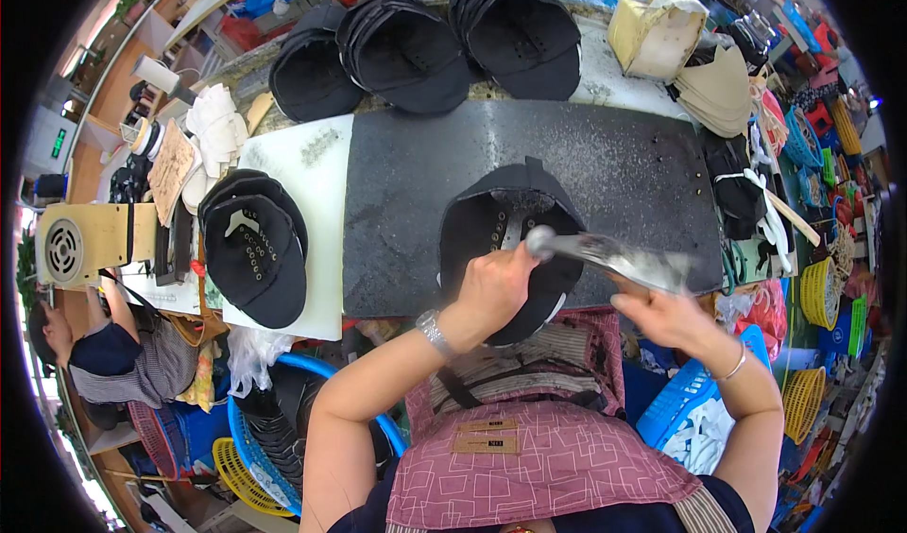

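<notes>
A black cap piece lies on the dark mat in front of me. My left hand, with a watch on the wrist, is closed on a small punch tool pressed against the cap. My right hand grips the handle of a metal hammer, whose head sits just above my left hand. The hammer is blurred by motion.
Stacks of black cap pieces rest on a white board to the left, with more stacks at the back. Beige pieces lie at right. Blue and yellow baskets stand below. Another person sits at the left.
</notes>
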The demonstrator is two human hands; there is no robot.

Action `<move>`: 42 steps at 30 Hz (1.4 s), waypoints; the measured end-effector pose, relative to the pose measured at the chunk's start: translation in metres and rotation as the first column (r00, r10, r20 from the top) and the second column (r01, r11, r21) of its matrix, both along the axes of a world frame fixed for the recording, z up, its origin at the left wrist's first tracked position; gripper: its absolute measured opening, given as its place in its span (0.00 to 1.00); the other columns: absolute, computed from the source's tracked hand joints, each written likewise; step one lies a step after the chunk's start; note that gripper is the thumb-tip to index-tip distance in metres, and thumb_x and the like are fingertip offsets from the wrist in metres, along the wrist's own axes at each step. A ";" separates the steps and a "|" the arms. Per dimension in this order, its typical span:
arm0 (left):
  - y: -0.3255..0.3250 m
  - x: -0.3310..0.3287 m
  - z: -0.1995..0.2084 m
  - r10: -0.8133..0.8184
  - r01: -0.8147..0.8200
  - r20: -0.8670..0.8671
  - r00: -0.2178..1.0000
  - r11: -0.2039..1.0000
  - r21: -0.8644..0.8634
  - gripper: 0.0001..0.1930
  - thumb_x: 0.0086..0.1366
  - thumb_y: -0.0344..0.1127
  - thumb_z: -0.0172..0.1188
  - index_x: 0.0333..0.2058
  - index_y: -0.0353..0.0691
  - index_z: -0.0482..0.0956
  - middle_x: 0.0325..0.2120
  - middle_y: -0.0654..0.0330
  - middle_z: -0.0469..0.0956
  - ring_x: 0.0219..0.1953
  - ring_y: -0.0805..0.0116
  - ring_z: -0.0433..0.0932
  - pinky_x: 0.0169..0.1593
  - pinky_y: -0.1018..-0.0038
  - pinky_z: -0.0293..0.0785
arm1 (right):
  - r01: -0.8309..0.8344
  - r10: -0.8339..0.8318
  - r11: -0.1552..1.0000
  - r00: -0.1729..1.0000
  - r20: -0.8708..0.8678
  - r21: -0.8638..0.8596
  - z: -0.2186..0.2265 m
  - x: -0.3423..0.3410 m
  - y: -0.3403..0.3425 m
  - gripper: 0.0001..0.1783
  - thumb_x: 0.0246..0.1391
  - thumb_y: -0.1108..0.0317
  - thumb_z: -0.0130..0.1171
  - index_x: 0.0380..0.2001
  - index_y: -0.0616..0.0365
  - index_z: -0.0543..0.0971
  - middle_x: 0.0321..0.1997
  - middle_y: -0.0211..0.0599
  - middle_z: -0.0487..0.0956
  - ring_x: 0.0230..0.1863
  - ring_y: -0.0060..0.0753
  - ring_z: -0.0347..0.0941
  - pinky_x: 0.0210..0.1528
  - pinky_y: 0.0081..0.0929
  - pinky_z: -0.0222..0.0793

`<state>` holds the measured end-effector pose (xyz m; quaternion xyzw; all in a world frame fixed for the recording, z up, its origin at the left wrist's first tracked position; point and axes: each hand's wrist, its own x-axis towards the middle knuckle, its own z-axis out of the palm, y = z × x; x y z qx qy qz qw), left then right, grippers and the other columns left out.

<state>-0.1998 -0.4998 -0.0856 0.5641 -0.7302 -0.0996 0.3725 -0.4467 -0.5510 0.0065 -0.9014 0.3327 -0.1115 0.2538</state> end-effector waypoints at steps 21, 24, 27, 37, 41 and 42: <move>0.021 0.001 0.006 0.038 -0.036 -0.041 0.998 0.998 0.051 0.05 0.58 0.28 0.56 0.32 0.35 0.71 0.18 0.53 0.75 0.20 0.57 0.76 0.23 0.69 0.71 | -0.291 -0.204 0.836 0.622 0.756 0.465 0.043 0.028 0.023 0.15 0.47 0.62 0.61 0.18 0.55 0.67 0.16 0.28 0.64 0.19 0.33 0.62 0.26 0.26 0.61; 0.011 -0.001 0.002 0.038 -0.035 -0.041 0.998 0.998 0.054 0.06 0.57 0.28 0.56 0.33 0.36 0.70 0.19 0.53 0.75 0.21 0.57 0.77 0.23 0.68 0.72 | 0.163 -0.209 0.894 0.976 0.067 0.417 -0.019 0.011 0.016 0.08 0.47 0.68 0.60 0.27 0.61 0.75 0.26 0.38 0.77 0.28 0.33 0.74 0.32 0.27 0.68; 0.016 0.009 0.004 0.183 -0.103 -0.316 0.931 0.961 0.256 0.07 0.56 0.31 0.58 0.31 0.37 0.71 0.21 0.54 0.76 0.24 0.56 0.77 0.25 0.67 0.72 | 0.123 -0.127 0.992 0.973 0.195 0.033 -0.015 0.008 0.005 0.09 0.46 0.71 0.61 0.33 0.63 0.76 0.32 0.42 0.79 0.33 0.28 0.76 0.35 0.24 0.69; -0.026 0.097 0.052 0.098 -0.097 0.020 0.995 0.994 -0.047 0.07 0.50 0.30 0.61 0.28 0.34 0.74 0.38 0.52 0.74 0.39 0.53 0.75 0.41 0.64 0.73 | 0.214 -0.172 0.977 0.806 0.567 -0.007 -0.003 0.183 -0.162 0.18 0.48 0.67 0.58 0.44 0.55 0.74 0.42 0.38 0.78 0.38 0.36 0.76 0.39 0.26 0.69; 0.049 0.188 0.123 0.411 -0.408 0.005 0.912 0.905 0.123 0.05 0.49 0.27 0.60 0.27 0.34 0.76 0.28 0.52 0.75 0.32 0.54 0.76 0.36 0.69 0.71 | 0.340 -0.149 0.850 0.887 0.436 -0.402 0.006 0.261 -0.220 0.23 0.45 0.62 0.59 0.48 0.47 0.73 0.44 0.37 0.77 0.41 0.44 0.74 0.40 0.34 0.69; 0.068 0.210 0.136 0.465 -0.470 0.079 0.882 0.855 0.217 0.05 0.50 0.27 0.59 0.27 0.34 0.76 0.28 0.52 0.75 0.32 0.55 0.76 0.36 0.67 0.72 | 0.334 -0.068 0.805 0.873 0.483 -0.491 0.000 0.280 -0.240 0.24 0.44 0.63 0.61 0.48 0.46 0.71 0.45 0.35 0.76 0.39 0.43 0.75 0.37 0.36 0.70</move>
